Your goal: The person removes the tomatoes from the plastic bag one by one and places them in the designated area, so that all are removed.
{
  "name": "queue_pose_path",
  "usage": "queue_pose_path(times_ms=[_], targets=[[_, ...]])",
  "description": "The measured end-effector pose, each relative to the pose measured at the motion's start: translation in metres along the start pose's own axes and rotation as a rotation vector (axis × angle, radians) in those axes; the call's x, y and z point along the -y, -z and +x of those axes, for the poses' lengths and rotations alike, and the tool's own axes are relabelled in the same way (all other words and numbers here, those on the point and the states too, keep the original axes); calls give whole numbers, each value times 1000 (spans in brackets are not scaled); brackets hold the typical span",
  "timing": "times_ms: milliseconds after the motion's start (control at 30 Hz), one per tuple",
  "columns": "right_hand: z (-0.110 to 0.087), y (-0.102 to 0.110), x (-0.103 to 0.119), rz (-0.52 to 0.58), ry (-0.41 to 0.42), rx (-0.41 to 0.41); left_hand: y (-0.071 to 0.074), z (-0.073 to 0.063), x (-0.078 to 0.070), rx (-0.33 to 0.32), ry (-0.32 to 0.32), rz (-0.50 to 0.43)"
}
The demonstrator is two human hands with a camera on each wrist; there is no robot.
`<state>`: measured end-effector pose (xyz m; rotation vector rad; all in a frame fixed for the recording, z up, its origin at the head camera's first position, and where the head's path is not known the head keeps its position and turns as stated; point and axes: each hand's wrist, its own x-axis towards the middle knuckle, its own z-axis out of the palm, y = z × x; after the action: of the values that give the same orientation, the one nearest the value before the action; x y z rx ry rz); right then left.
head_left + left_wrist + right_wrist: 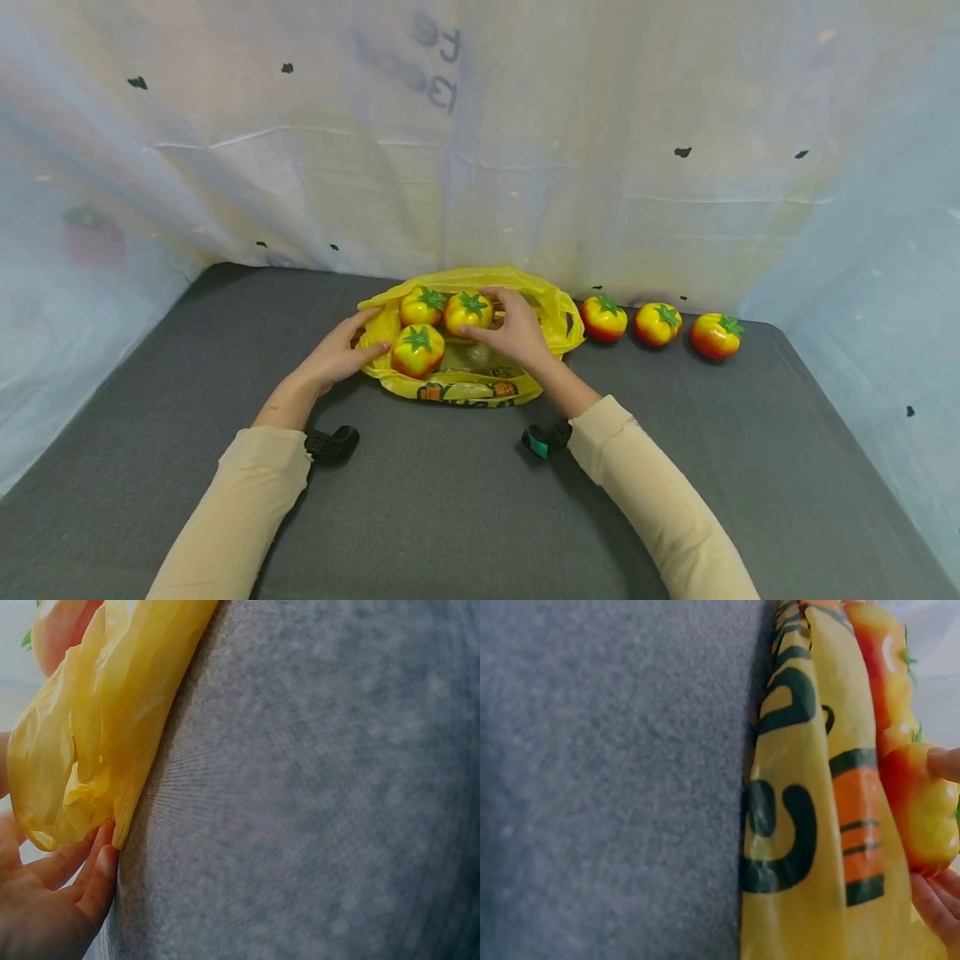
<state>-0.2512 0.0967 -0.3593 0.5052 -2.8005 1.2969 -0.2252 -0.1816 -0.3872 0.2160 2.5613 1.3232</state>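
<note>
A yellow plastic bag [480,393] lies spread open on the dark table, with printed marks along its front. Two tomatoes, one at the back [420,307] and one at the front [417,352], sit in its left half, yellow and red with green leafy tops. My right hand [516,332] holds a third tomato [467,313] between thumb and fingers, beside the other two inside the bag; the right wrist view shows this tomato [922,810] too. At the bag's left edge my left hand [337,354] holds the yellow plastic, its fingers against the bag side [112,712].
Right of the bag, three more tomatoes stand in a row: one near the bag [603,319], one in the middle [657,324], one at the far right [716,337]. A pale plastic sheet [525,167] hangs behind the grey table [435,500].
</note>
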Motion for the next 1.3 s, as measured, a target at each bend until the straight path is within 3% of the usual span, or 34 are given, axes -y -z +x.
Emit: queue_pose_path(times_ms=[733, 1300], targets=[[-24, 26, 12, -5, 24, -15, 0, 1, 0, -5, 6, 29], [-39, 43, 4, -19, 13, -22, 0, 0, -2, 1, 5, 31]])
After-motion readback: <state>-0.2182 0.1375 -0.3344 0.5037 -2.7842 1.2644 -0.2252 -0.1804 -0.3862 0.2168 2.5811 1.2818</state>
